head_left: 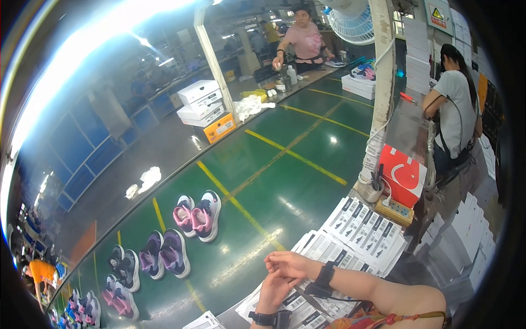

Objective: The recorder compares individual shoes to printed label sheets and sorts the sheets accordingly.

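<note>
My left hand (274, 289) and my right hand (296, 265) meet over the near edge of the green conveyor belt (296, 181), above sheets of printed barcode labels (334, 249). The fingers of both are loosely bent and partly apart, and I see nothing between them. Where they overlap, a few fingertips are hidden. Dark straps with small devices sit on both wrists. To the left on the belt stand pairs of sneakers: a dark pair with pink lining (205, 215), a purple and navy pair (174, 253), and several more further left.
Right of the belt are a red box (402, 174), a pen cup (371, 191), a power strip (394, 211) and a white post (382, 82). Shoeboxes (201, 103) stand across the belt. One person (304, 41) works at the far end, another (457, 98) at the right.
</note>
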`<state>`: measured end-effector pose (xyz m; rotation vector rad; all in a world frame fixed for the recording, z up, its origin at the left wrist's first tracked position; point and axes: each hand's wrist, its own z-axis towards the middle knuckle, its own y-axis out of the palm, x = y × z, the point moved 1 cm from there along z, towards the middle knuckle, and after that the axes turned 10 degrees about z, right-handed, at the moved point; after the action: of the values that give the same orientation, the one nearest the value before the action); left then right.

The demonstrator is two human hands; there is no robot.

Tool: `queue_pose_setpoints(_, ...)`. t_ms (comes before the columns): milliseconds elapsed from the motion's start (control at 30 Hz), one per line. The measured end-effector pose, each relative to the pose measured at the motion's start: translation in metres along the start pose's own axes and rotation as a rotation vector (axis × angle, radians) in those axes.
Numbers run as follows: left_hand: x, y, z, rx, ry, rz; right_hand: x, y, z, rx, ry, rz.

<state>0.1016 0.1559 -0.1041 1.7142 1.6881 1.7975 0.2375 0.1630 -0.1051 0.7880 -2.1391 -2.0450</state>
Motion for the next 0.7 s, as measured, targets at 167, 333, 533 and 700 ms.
queue_pose_setpoints(167, -0.001, 0.006, -0.002, -0.009, -0.016, 0.062, -0.001, 0.002, -0.006, 0.013, 0.012, -0.023)
queue_pose_setpoints(333, 0.013, 0.034, -0.016, 0.153, -0.037, 0.458, -0.008, 0.008, -0.008, -0.087, 0.06, 0.178)
queue_pose_setpoints(533, 0.08, 0.07, -0.053, 0.05, 0.106, 1.559, -0.012, -0.005, -0.002, 0.169, -0.086, 0.222)
queue_pose_setpoints(700, 0.156, 0.014, -0.001, 0.332, 0.43, 1.98, -0.014, -0.014, 0.001, 0.09, -0.024, 0.257)
